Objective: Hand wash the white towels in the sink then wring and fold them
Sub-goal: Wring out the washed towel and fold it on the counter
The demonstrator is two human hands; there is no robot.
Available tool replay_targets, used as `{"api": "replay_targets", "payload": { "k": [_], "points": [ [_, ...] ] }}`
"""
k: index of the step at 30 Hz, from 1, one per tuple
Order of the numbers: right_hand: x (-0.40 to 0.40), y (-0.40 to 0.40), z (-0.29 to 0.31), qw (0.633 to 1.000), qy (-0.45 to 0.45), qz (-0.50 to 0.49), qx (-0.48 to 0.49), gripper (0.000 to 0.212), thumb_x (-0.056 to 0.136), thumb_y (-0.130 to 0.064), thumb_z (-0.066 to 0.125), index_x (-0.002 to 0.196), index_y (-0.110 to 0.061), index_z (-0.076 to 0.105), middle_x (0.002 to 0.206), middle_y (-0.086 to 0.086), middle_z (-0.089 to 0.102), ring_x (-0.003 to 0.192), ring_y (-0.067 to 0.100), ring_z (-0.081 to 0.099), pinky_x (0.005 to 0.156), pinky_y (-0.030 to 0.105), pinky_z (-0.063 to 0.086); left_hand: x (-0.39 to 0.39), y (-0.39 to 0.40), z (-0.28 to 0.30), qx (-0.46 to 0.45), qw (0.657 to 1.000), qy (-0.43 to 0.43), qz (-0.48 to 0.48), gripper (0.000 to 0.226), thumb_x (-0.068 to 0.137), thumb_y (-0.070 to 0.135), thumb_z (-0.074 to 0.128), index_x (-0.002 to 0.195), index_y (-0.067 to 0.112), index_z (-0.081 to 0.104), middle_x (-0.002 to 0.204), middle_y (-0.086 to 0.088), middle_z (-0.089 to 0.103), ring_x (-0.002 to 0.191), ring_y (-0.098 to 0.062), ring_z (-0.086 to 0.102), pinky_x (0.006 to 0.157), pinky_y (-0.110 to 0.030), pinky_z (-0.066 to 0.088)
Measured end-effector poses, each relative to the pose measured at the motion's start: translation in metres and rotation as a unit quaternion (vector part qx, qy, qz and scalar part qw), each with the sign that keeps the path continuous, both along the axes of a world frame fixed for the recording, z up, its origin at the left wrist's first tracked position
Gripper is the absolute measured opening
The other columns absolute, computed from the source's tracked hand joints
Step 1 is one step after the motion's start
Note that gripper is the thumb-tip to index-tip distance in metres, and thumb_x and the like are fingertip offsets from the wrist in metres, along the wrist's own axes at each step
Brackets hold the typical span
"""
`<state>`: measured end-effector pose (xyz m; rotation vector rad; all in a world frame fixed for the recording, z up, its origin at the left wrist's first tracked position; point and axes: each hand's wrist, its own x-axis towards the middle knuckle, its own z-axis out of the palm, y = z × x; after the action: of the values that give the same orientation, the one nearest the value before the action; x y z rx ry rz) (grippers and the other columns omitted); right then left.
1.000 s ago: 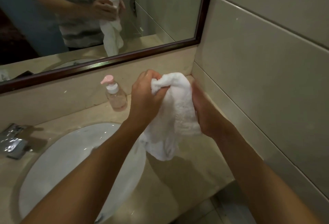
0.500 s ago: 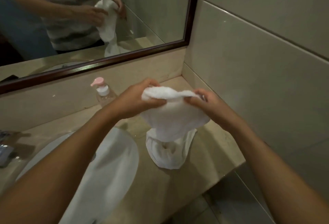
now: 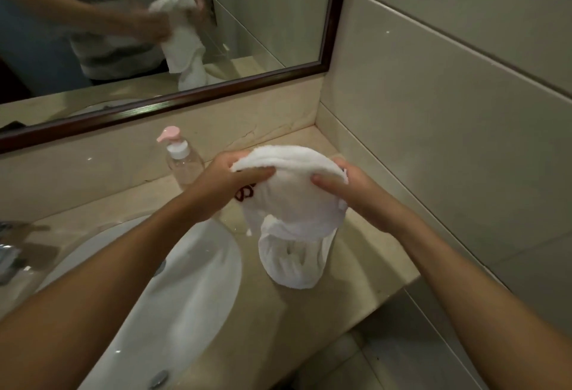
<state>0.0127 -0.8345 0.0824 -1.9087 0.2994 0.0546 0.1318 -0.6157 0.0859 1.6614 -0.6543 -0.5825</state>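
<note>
Both hands hold a white towel (image 3: 288,203) up over the counter (image 3: 356,281), right of the sink (image 3: 185,281). The left hand (image 3: 223,185) and the right hand (image 3: 349,186) each pinch its top edge, thumbs in front. Its lower end rests bunched on the counter; a pump bottle (image 3: 182,160) stands far left of it.

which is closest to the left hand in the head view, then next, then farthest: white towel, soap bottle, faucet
1. white towel: gripped by the left hand at its upper edge, touching.
2. soap bottle: just behind and left of that hand, by the back wall.
3. faucet: far left edge, beyond the sink.
</note>
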Motion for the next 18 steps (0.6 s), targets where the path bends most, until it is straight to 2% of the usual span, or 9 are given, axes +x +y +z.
{"api": "replay_targets", "payload": {
  "k": [2,3,5,6,8,9,12,15,18],
  "points": [
    [0.001,-0.002,0.007,0.979,0.056,0.085,-0.179,0.08,0.064,-0.065,0.081,0.129,-0.026,0.056,0.113,-0.011,0.066,0.097,0.01,0.065,0.082,0.03,0.055,0.003,0.001,-0.001,0.103,0.983,-0.149,-0.03,0.034,0.082,0.055,0.066,0.094,0.024,0.07,0.084,0.002,0.072,0.074,-0.008,0.068,0.065,-0.025,0.055],
    [0.0,-0.001,0.007,0.941,0.099,0.128,-0.298,0.078,0.063,-0.067,0.081,0.127,-0.03,0.056,0.112,-0.011,0.065,0.096,0.013,0.064,0.08,0.031,0.054,0.006,0.004,-0.001,0.15,0.967,-0.197,-0.06,0.036,0.079,0.06,0.062,0.091,0.027,0.067,0.081,0.005,0.069,0.071,-0.007,0.066,0.062,-0.024,0.054],
    [0.002,-0.003,-0.004,0.846,0.146,0.165,-0.485,0.053,0.075,-0.064,0.075,0.11,-0.026,0.063,0.103,-0.002,0.068,0.091,0.022,0.063,0.072,0.032,0.047,0.011,0.011,-0.005,0.269,0.923,-0.234,-0.142,0.041,0.072,0.064,0.069,0.093,0.03,0.063,0.085,0.01,0.067,0.073,-0.004,0.064,0.063,-0.021,0.053],
    [0.003,-0.004,-0.009,0.828,0.134,0.156,-0.522,0.038,0.083,-0.057,0.069,0.1,-0.023,0.066,0.099,0.003,0.07,0.092,0.028,0.063,0.068,0.032,0.043,0.012,0.015,-0.011,0.347,0.889,-0.239,-0.179,0.045,0.07,0.062,0.075,0.099,0.03,0.064,0.091,0.011,0.067,0.079,-0.004,0.063,0.067,-0.019,0.051],
    [0.002,-0.008,-0.016,0.865,0.09,0.124,-0.477,0.029,0.087,-0.045,0.057,0.086,-0.018,0.067,0.092,0.009,0.071,0.09,0.032,0.065,0.064,0.035,0.04,0.014,0.02,-0.027,0.443,0.833,-0.265,-0.198,0.043,0.073,0.045,0.081,0.108,0.024,0.066,0.102,0.006,0.067,0.089,-0.011,0.06,0.07,-0.016,0.043],
    [0.001,-0.013,-0.017,0.902,0.071,0.107,-0.412,0.032,0.082,-0.041,0.053,0.084,-0.013,0.069,0.086,0.01,0.071,0.085,0.03,0.065,0.064,0.037,0.04,0.016,0.023,-0.033,0.428,0.838,-0.292,-0.171,0.037,0.077,0.034,0.08,0.108,0.018,0.068,0.105,0.001,0.067,0.092,-0.016,0.06,0.068,-0.02,0.042],
    [-0.008,-0.019,-0.006,0.975,0.007,0.052,-0.218,0.025,0.08,-0.026,0.058,0.087,-0.009,0.074,0.078,0.005,0.072,0.071,0.015,0.061,0.059,0.03,0.04,0.034,0.036,-0.055,0.23,0.93,-0.284,-0.043,0.018,0.081,0.013,0.078,0.098,0.016,0.071,0.099,-0.007,0.066,0.091,-0.024,0.062,0.075,-0.033,0.047],
    [-0.012,-0.022,0.012,0.999,-0.036,0.016,-0.036,0.02,0.083,-0.019,0.061,0.099,-0.021,0.074,0.088,-0.012,0.076,0.08,0.001,0.068,0.07,0.02,0.051,0.027,0.039,-0.054,0.068,0.996,-0.06,0.011,0.028,0.087,0.036,0.07,0.111,0.021,0.07,0.111,0.002,0.069,0.102,-0.016,0.063,0.088,-0.032,0.051],
    [-0.007,-0.031,0.021,0.998,-0.044,-0.036,0.015,0.019,0.083,-0.021,0.068,0.101,-0.021,0.072,0.091,-0.01,0.077,0.086,0.007,0.071,0.072,0.03,0.054,0.012,0.022,-0.044,0.045,0.997,0.034,0.05,0.04,0.085,0.067,0.056,0.11,0.037,0.062,0.101,0.01,0.07,0.094,-0.012,0.067,0.088,-0.036,0.055]
  ]
}}
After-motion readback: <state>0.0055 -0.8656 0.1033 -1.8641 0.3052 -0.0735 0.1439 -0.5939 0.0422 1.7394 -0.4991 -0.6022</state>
